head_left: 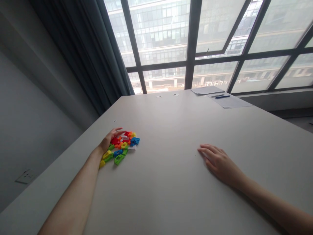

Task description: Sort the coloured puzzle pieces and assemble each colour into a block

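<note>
A heap of small plastic pieces (124, 145) in red, orange, yellow, green, blue and white lies on the left of the white table (166, 186). My left hand (111, 137) rests along the heap's left and far side, fingers stretched out over its edge, touching or nearly touching the red pieces. Nearest me in the heap are a green piece (119, 159) and a yellow piece (102, 164) beside my wrist. Well to the right, my right hand (217, 160) lies palm down on the table, fingers extended, with nothing in it.
Papers (207, 90) lie at the table's far right, with a blue pen (222, 96) on a sheet. Two small white round pieces (176, 95) sit near the far edge. A dark curtain (97, 49) and windows stand behind; a wall socket (25, 176) is at left.
</note>
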A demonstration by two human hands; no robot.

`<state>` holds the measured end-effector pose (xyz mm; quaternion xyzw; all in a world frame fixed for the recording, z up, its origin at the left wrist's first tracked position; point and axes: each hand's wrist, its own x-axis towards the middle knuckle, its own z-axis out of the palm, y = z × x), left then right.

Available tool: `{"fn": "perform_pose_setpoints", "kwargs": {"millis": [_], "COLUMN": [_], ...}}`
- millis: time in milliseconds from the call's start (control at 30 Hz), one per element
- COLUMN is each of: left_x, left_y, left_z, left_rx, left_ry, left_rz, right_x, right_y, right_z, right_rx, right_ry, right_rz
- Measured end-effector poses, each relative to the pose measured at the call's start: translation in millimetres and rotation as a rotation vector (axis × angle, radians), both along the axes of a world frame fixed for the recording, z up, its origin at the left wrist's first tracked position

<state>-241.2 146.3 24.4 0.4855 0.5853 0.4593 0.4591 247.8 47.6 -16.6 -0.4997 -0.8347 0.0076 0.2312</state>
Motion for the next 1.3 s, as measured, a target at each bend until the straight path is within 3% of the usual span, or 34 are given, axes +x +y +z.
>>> {"fn": "perform_pose_setpoints", "kwargs": {"millis": [267, 567, 667, 800, 967, 1100, 1200, 1300], "left_x": [31, 91, 101, 81, 10, -36, -43, -33], "left_y": [0, 3, 3, -4, -32, -59, -66, -57], "left_z": [-3.9, -13.6, -12.0, 1.1, 12.4, 1.1, -11.4, -18.8], "left_rx": [0.026, 0.043, 0.066, 0.247, 0.325, 0.244, 0.200, 0.211], "left_ry": [0.029, 0.036, 0.081, 0.219, 0.347, 0.345, 0.267, 0.251], "left_rz": [-0.104, -0.292, -0.312, -0.221, 0.000, 0.211, 0.197, 0.154], "right_x": [0, 2, 2, 3, 4, 4, 4, 4], "right_y": [1, 1, 2, 3, 4, 4, 5, 4], "right_z": [-0.7, -1.6, -2.1, -2.4, -3.7, -5.5, -6.4, -5.8], "right_rx": [-0.011, -0.004, -0.006, -0.020, -0.017, -0.010, -0.003, 0.006], "right_ry": [-0.015, 0.002, -0.002, -0.015, -0.009, -0.001, 0.005, 0.012], "right_rz": [-0.002, 0.008, 0.014, 0.022, 0.026, 0.026, 0.033, 0.036]}}
